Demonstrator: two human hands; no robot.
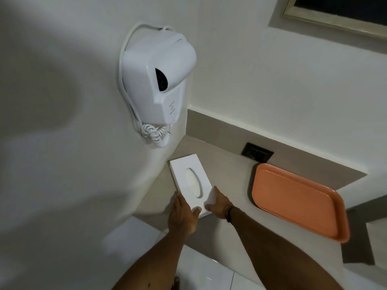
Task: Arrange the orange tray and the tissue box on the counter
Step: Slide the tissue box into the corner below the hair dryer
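Against the corner wall, I'm gripping the box (pixel 189 181) with left hand (pixel 183 214) and right hand (pixel 218 203), squaring it; next probably straightening the tray (pixel 297 203).

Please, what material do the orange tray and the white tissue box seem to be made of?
The orange tray looks like moulded plastic with a matte finish: even colour, rounded corners, a raised rim. The tissue box looks like smooth white plastic or coated board, with crisp edges and an oval opening; the picture cannot settle which.
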